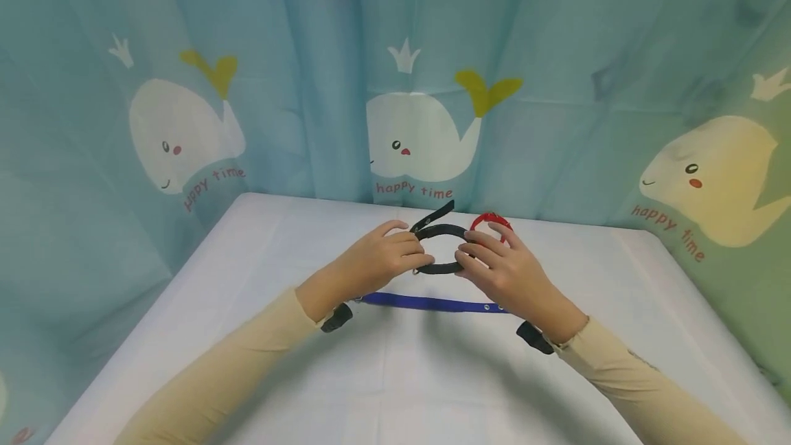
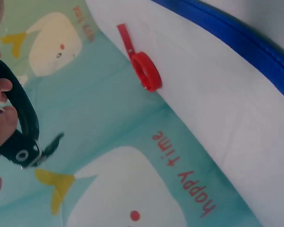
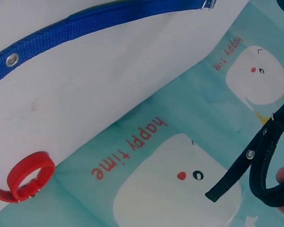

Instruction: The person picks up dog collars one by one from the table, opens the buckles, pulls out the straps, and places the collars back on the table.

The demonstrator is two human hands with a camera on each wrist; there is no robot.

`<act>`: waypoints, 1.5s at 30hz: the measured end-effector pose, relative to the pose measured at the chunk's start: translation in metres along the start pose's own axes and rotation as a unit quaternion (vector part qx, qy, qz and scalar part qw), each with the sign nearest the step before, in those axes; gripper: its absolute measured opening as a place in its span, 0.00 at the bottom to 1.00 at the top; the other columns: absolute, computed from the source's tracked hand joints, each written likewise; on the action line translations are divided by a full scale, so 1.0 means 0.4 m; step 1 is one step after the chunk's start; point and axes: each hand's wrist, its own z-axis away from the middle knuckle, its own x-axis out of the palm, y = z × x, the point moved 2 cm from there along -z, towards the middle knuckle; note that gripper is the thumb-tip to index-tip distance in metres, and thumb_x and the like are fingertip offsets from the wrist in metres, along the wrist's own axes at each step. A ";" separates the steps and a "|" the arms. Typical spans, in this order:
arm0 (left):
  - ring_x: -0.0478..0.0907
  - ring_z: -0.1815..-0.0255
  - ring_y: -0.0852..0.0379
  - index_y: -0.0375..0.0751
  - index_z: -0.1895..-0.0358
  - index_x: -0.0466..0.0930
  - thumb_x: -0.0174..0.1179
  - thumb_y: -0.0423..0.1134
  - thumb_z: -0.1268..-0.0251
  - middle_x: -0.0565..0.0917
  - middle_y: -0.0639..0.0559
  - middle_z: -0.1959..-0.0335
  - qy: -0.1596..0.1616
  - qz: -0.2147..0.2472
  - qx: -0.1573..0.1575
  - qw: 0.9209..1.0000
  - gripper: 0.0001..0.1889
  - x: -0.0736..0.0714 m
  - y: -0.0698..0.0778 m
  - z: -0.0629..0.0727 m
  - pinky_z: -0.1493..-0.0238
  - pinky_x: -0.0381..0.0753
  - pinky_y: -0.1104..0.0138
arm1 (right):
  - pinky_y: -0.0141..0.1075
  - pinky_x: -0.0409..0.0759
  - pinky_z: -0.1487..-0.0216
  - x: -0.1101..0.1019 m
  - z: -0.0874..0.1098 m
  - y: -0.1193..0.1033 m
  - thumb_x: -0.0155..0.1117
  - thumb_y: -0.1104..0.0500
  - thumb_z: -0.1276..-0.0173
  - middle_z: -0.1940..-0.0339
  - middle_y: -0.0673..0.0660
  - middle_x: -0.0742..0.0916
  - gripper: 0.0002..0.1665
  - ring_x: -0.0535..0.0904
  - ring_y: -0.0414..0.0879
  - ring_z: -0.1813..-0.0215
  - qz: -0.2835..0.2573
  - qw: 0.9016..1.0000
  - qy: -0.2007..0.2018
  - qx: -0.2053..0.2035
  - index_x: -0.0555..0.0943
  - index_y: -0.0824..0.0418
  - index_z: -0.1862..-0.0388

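Note:
A black collar (image 1: 439,268), bent into a loop, is up above the table between both hands. Its left end is gripped by my left hand (image 1: 391,253), thumb and fingers pinching near the buckle, and the loose strap end with metal eyelets sticks up and back. On the other side my right hand (image 1: 503,268) pinches the loop's right side. In the left wrist view, fingers press the black collar (image 2: 28,113) close to metal fittings. Below the hands a blue collar (image 1: 426,303) lies stretched out flat. A red collar (image 1: 492,217), closed into a ring, lies behind my right hand, which partly hides it.
A white cloth covers the table (image 1: 395,376). Behind its far edge hangs a blue-green curtain (image 1: 309,88) printed with whales. Dark wrist mounts (image 1: 534,337) sit under both forearms, near the table's surface.

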 end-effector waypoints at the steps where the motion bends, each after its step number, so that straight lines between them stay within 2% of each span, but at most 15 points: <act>1: 0.81 0.57 0.63 0.51 0.53 0.83 0.67 0.33 0.46 0.86 0.59 0.63 0.007 -0.008 0.003 1.000 0.15 -0.001 0.003 0.001 0.42 0.74 0.62 | 0.51 0.77 0.45 0.001 -0.001 -0.003 0.78 0.52 0.55 0.65 0.56 0.89 0.23 0.84 0.52 0.54 -0.003 1.000 0.003 0.001 0.84 0.61 0.62; 4: 0.80 0.58 0.62 0.51 0.51 0.83 0.66 0.34 0.45 0.86 0.59 0.63 0.008 -0.029 0.011 0.999 0.17 -0.005 0.014 0.000 0.44 0.75 0.63 | 0.52 0.77 0.46 0.006 -0.006 -0.012 0.80 0.52 0.58 0.66 0.56 0.89 0.25 0.84 0.51 0.57 -0.004 1.000 0.015 -0.008 0.84 0.62 0.62; 7: 0.81 0.57 0.62 0.50 0.50 0.82 0.66 0.34 0.45 0.86 0.59 0.63 0.003 -0.019 0.015 1.000 0.17 -0.010 0.018 -0.003 0.43 0.75 0.64 | 0.51 0.78 0.47 0.008 -0.007 -0.015 0.79 0.53 0.58 0.67 0.57 0.89 0.24 0.85 0.51 0.59 -0.002 0.999 0.033 -0.024 0.83 0.62 0.62; 11: 0.81 0.55 0.62 0.50 0.55 0.84 0.67 0.34 0.46 0.87 0.59 0.62 0.022 0.001 0.011 1.000 0.14 -0.014 0.010 0.000 0.41 0.74 0.63 | 0.51 0.78 0.47 0.001 -0.002 -0.013 0.64 0.51 0.37 0.65 0.56 0.89 0.14 0.85 0.51 0.58 0.006 0.998 0.054 -0.033 0.82 0.61 0.62; 14: 0.82 0.55 0.63 0.49 0.58 0.85 0.68 0.34 0.47 0.87 0.59 0.63 0.046 -0.011 0.015 0.999 0.12 -0.015 0.005 0.002 0.40 0.74 0.62 | 0.52 0.77 0.45 -0.006 0.000 -0.011 0.55 0.49 0.30 0.63 0.56 0.89 0.17 0.85 0.51 0.55 0.006 0.998 0.057 -0.023 0.82 0.61 0.61; 17: 0.82 0.59 0.64 0.50 0.58 0.85 0.68 0.37 0.47 0.87 0.59 0.65 0.060 -0.033 0.024 0.997 0.12 -0.018 0.010 -0.001 0.42 0.75 0.63 | 0.53 0.76 0.44 -0.009 -0.005 -0.011 0.67 0.51 0.40 0.62 0.56 0.89 0.16 0.84 0.52 0.54 0.002 0.999 0.046 -0.017 0.82 0.61 0.59; 19: 0.82 0.61 0.64 0.49 0.57 0.85 0.69 0.40 0.47 0.87 0.58 0.66 0.065 -0.042 0.033 0.996 0.12 -0.021 0.018 -0.006 0.44 0.76 0.64 | 0.53 0.77 0.45 -0.009 -0.008 -0.015 0.76 0.54 0.50 0.61 0.57 0.89 0.21 0.84 0.52 0.53 0.007 0.999 0.039 -0.027 0.82 0.61 0.58; 21: 0.82 0.61 0.63 0.49 0.57 0.85 0.69 0.43 0.48 0.87 0.58 0.67 0.070 -0.050 0.040 0.995 0.13 -0.024 0.024 -0.010 0.46 0.77 0.65 | 0.52 0.77 0.46 -0.009 -0.011 -0.017 0.80 0.57 0.58 0.60 0.57 0.89 0.26 0.84 0.52 0.53 0.014 0.998 0.039 -0.042 0.81 0.61 0.57; 22: 0.82 0.60 0.62 0.49 0.57 0.85 0.69 0.45 0.48 0.87 0.58 0.66 0.072 -0.050 0.041 0.995 0.14 -0.025 0.025 -0.012 0.46 0.77 0.65 | 0.52 0.77 0.46 -0.010 -0.011 -0.018 0.79 0.59 0.57 0.60 0.57 0.89 0.26 0.84 0.52 0.53 0.019 0.998 0.040 -0.049 0.81 0.61 0.57; 25: 0.82 0.56 0.61 0.49 0.59 0.85 0.70 0.44 0.49 0.87 0.59 0.64 0.076 -0.045 0.030 0.996 0.13 -0.025 0.019 -0.013 0.43 0.76 0.65 | 0.52 0.78 0.46 -0.015 -0.010 -0.017 0.69 0.62 0.43 0.59 0.58 0.89 0.13 0.84 0.52 0.53 0.028 0.996 0.054 -0.059 0.80 0.60 0.58; 27: 0.81 0.53 0.61 0.50 0.61 0.85 0.70 0.42 0.50 0.87 0.59 0.63 0.079 -0.040 0.019 0.996 0.11 -0.024 0.012 -0.012 0.41 0.75 0.63 | 0.53 0.77 0.46 -0.018 -0.008 -0.015 0.57 0.60 0.32 0.59 0.58 0.89 0.07 0.84 0.52 0.52 0.024 0.996 0.063 -0.059 0.80 0.60 0.59; 29: 0.81 0.52 0.61 0.50 0.62 0.85 0.70 0.39 0.50 0.87 0.59 0.63 0.085 -0.038 0.014 0.996 0.10 -0.023 0.008 -0.011 0.40 0.74 0.61 | 0.53 0.77 0.46 -0.020 -0.007 -0.013 0.45 0.56 0.26 0.59 0.58 0.89 0.16 0.84 0.52 0.53 0.016 0.996 0.071 -0.057 0.81 0.61 0.59; 31: 0.81 0.54 0.61 0.50 0.63 0.85 0.70 0.39 0.49 0.87 0.59 0.64 0.094 -0.042 0.015 0.995 0.09 -0.025 0.010 -0.013 0.40 0.75 0.60 | 0.53 0.77 0.47 -0.017 -0.008 -0.012 0.42 0.52 0.25 0.61 0.58 0.89 0.21 0.84 0.53 0.54 0.004 0.996 0.077 -0.054 0.81 0.62 0.60; 38: 0.81 0.60 0.61 0.49 0.61 0.85 0.69 0.43 0.47 0.85 0.58 0.68 0.100 -0.067 0.014 0.993 0.10 -0.030 0.031 -0.026 0.43 0.76 0.61 | 0.52 0.78 0.49 -0.009 -0.016 -0.015 0.47 0.49 0.26 0.69 0.58 0.89 0.23 0.85 0.52 0.58 -0.009 0.992 0.115 -0.058 0.83 0.64 0.62; 45: 0.80 0.59 0.60 0.48 0.61 0.84 0.70 0.46 0.50 0.85 0.58 0.66 0.071 -0.017 -0.031 0.997 0.13 -0.036 0.019 -0.018 0.40 0.74 0.59 | 0.53 0.77 0.49 -0.015 -0.010 -0.007 0.45 0.47 0.26 0.70 0.58 0.89 0.27 0.85 0.52 0.59 -0.020 0.994 0.101 -0.033 0.83 0.65 0.65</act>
